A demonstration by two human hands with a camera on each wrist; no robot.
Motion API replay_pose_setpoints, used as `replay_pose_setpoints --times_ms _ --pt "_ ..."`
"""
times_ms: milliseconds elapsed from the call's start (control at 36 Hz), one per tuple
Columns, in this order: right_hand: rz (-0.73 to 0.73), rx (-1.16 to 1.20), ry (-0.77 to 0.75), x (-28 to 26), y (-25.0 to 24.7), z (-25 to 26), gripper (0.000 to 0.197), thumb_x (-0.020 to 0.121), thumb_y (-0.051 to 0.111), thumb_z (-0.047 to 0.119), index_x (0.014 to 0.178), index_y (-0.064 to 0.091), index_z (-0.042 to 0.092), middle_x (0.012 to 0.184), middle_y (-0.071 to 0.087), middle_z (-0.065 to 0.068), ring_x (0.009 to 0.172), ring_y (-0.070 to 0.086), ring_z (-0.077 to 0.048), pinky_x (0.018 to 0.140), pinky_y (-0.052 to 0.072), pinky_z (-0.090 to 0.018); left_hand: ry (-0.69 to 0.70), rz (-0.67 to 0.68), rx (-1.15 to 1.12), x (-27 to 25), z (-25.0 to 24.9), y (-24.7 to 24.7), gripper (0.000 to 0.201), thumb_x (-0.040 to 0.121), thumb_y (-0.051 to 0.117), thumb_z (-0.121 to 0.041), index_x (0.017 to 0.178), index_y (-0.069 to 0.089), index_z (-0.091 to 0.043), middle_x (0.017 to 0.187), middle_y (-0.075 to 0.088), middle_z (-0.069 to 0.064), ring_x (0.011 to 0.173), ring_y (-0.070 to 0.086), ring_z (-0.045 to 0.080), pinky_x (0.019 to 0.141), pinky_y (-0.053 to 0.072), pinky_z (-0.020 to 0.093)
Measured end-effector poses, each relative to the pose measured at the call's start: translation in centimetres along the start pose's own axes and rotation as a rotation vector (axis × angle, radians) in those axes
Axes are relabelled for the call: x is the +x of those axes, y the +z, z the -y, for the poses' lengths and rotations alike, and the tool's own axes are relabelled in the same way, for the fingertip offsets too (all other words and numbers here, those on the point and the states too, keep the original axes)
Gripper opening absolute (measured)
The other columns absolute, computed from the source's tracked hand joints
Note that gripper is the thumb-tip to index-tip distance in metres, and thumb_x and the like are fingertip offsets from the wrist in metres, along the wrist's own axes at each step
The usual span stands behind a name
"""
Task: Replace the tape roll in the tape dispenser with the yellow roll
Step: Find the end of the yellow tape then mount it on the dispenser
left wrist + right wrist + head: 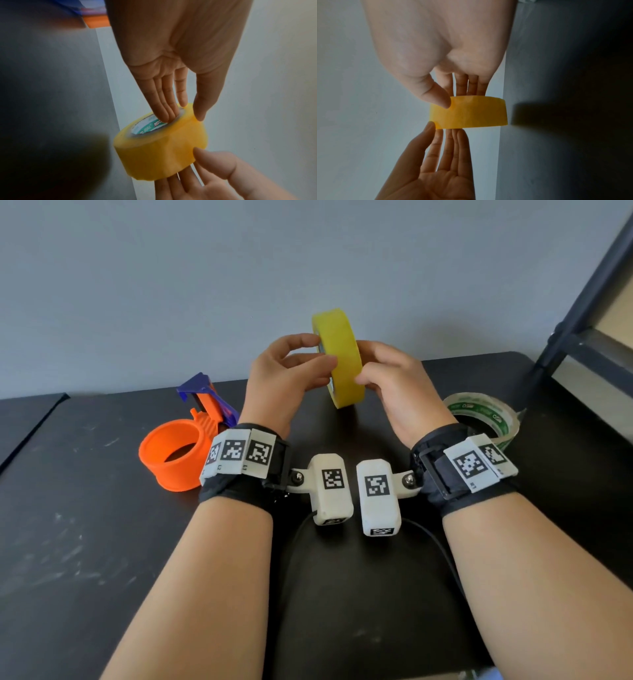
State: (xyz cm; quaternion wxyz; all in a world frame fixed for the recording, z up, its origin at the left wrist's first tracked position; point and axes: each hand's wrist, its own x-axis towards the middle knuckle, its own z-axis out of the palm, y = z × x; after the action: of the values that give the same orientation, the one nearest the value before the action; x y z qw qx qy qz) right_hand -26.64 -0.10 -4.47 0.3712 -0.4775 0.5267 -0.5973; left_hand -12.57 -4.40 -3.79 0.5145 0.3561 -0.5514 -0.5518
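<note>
The yellow roll (342, 361) stands on edge in the air above the black table (85, 542), held between both hands. My left hand (308, 354) pinches it, fingers on the printed core and thumb on the rim, as the left wrist view shows of the left hand (190, 112) and yellow roll (159, 152). My right hand (370, 371) grips the other side, thumb on the outer band. The right wrist view shows the right hand (457, 97) on the yellow roll (471, 116). The orange tape dispenser (174, 453) with a blue blade end lies at the left, its ring bare.
A clear tape roll (486, 419) with a green printed core lies flat on the table at the right. A dark metal shelf frame (582, 313) stands at the far right. A grey wall backs the table. Black cables (428, 535) run beneath my wrists.
</note>
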Motion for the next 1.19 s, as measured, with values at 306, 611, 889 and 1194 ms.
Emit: replay_pose_setpoints --times_ms 306,611,889,1194 --pt "0.032 0.036 -0.013 0.3 -0.2 0.0 0.045 0.077 0.055 0.012 0.119 0.071 0.017 0.111 0.075 -0.007 0.109 0.068 -0.025 0.1 0.052 -0.043 0.057 0.063 0.132 -0.2 -0.2 0.3 0.054 0.078 0.074 -0.005 0.129 0.058 -0.011 0.11 0.071 0.013 0.096 0.07 0.023 0.089 0.058 0.035" --pt "-0.019 0.033 0.033 0.7 -0.1 -0.1 0.022 0.071 0.057 0.023 0.075 0.079 0.024 0.091 0.076 -0.012 0.095 0.07 -0.033 0.098 0.051 -0.053 0.033 0.098 0.158 -0.3 -0.4 0.2 0.06 0.077 0.077 -0.006 0.134 0.057 -0.01 0.111 0.072 0.013 0.1 0.071 0.03 0.088 0.058 0.038" --pt "0.061 0.03 -0.014 -0.1 -0.1 0.6 0.048 0.073 0.049 0.009 0.112 0.072 0.025 0.109 0.075 -0.005 0.109 0.066 -0.024 0.098 0.052 -0.039 0.011 0.054 0.036 -0.5 -0.7 0.4 0.053 0.079 0.074 -0.001 0.13 0.058 0.0 0.105 0.073 0.018 0.097 0.072 0.031 0.086 0.059 0.042" --pt "0.041 -0.025 0.006 -0.6 0.2 1.2 0.035 0.07 0.053 0.015 0.092 0.076 0.028 0.109 0.071 -0.018 0.107 0.063 -0.036 0.097 0.049 -0.048 0.024 0.03 0.066 -0.6 -0.6 0.5 0.041 0.086 0.07 -0.01 0.125 0.061 0.0 0.101 0.074 0.016 0.089 0.074 0.024 0.084 0.06 0.038"
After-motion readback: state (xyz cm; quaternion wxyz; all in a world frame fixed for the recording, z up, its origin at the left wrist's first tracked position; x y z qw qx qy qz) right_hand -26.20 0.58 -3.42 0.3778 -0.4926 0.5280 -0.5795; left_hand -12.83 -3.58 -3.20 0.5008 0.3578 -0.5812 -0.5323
